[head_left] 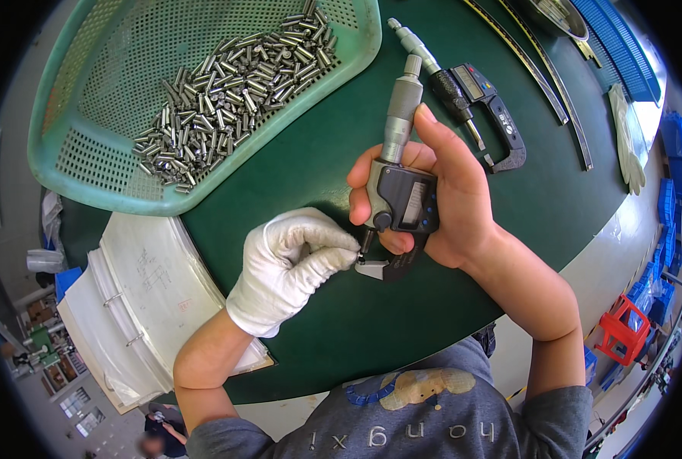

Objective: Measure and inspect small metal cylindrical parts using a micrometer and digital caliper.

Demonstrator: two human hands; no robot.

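Observation:
My bare right hand [463, 195] is wrapped round a digital micrometer [403, 200], its thumb up along the grey barrel and its jaws pointing toward me. Wearing a white glove, my left hand [279, 264] pinches a small metal pin [361, 258] at the micrometer's jaws; the fingertips hide most of it. Whether both jaw faces touch the pin, I cannot tell. Many shiny metal pins [234, 92] lie heaped in a green perforated plastic basket [279, 131] beyond my left hand. A second digital micrometer [501, 126] rests on the table past my right hand.
An open ring binder [157, 283] lies left on the green table [325, 336]. At the far right are long metal strips [540, 61], a metal bowl [559, 15], a blue basket [624, 46] and a white glove [626, 138]. A red stool [624, 329] stands on the floor.

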